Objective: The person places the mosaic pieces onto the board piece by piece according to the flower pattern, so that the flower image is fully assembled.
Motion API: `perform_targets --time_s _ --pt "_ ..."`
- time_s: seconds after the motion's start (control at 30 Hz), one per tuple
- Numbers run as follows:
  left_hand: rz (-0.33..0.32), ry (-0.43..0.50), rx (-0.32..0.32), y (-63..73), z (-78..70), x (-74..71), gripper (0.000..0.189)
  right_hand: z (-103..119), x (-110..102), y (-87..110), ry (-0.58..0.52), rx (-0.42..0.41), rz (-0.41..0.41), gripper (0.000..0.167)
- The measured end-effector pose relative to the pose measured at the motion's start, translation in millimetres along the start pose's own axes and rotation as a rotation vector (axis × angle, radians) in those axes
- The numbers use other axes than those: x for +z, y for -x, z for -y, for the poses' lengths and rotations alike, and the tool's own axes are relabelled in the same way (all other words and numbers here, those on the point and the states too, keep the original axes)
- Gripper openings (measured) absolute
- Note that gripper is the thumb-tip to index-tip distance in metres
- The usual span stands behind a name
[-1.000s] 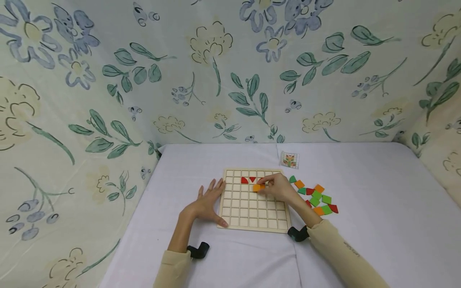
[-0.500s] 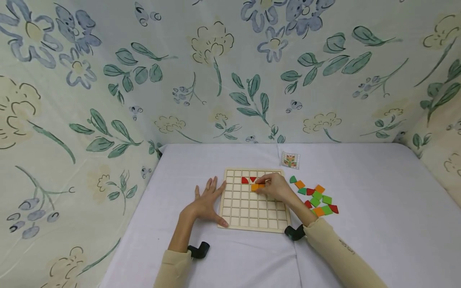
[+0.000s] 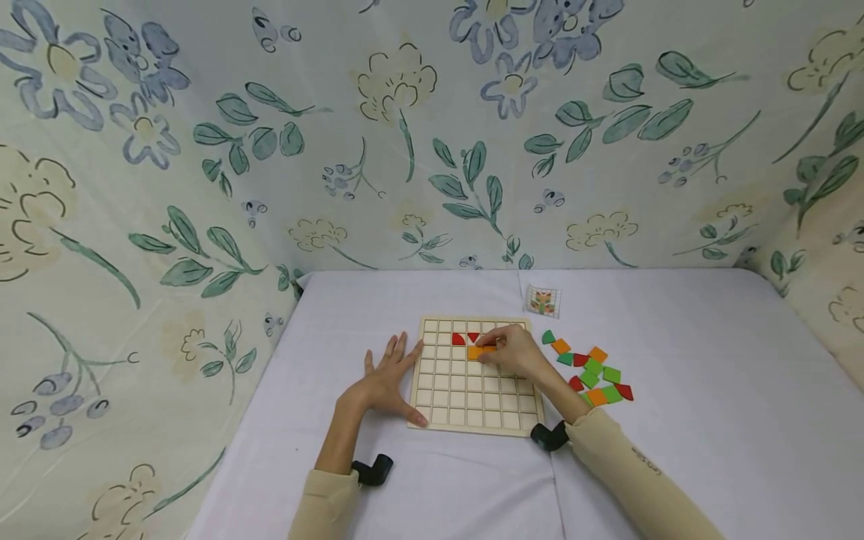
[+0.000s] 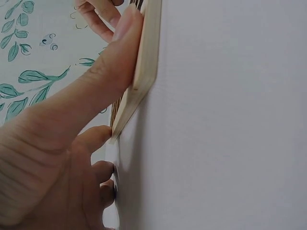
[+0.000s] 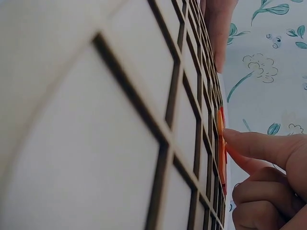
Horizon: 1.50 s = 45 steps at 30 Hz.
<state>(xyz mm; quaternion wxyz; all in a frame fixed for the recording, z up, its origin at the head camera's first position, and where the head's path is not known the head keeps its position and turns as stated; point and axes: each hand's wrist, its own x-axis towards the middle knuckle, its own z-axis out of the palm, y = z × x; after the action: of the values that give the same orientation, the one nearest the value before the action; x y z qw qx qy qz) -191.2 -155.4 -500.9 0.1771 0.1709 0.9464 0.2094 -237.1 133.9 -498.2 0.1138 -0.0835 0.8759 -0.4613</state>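
Observation:
A pale wooden grid board (image 3: 466,401) lies on the white-covered table. My left hand (image 3: 386,384) spans its left side, thumb on the near corner and fingers spread along the edge; the left wrist view shows the thumb (image 4: 112,57) pressing the frame. My right hand (image 3: 516,351) pinches an orange square tile (image 3: 474,352) over the upper middle cells, thumb and index finger close together at it. Beside that tile is more orange, partly covered by the fingers. A red quarter-round tile (image 3: 459,339) and a red triangle tile (image 3: 473,337) sit in the row above.
Several loose green, orange and red tiles (image 3: 592,367) are scattered right of the board, close to my right forearm. Behind it lies a small pattern card (image 3: 543,300). A floral cloth (image 3: 432,150) hangs at the table's back.
My right hand has shifted slightly left, and the orange square tile has moved a little left with it. The left hand stays on the board's edge.

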Motion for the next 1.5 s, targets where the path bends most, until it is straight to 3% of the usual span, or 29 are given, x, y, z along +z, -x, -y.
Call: perform_targets --time_s 0.7,0.93,1.1,1.27,1.5 --pt "-0.010 -0.014 -0.002 -1.0 -3.4 -1.0 0.145 1.2 -5.9 2.5 0.028 0.012 0.005 0.018" --pt "-0.008 -0.020 -0.006 -1.1 -5.3 -3.3 0.145 -3.9 -33.8 16.7 -0.011 0.007 0.000 0.029" --pt "-0.005 -0.022 -0.012 -1.5 -5.4 -2.8 0.145 -16.5 -59.0 28.2 0.035 0.081 -0.046 0.035" --pt "-0.003 -0.015 -0.012 -0.8 -5.2 -3.5 0.144 -32.2 -82.7 39.1 0.004 0.150 -0.068 0.040" --pt "-0.008 -0.018 -0.013 0.3 -5.7 -3.2 0.144 -52.6 -107.5 54.9 0.026 0.181 -0.118 0.043"
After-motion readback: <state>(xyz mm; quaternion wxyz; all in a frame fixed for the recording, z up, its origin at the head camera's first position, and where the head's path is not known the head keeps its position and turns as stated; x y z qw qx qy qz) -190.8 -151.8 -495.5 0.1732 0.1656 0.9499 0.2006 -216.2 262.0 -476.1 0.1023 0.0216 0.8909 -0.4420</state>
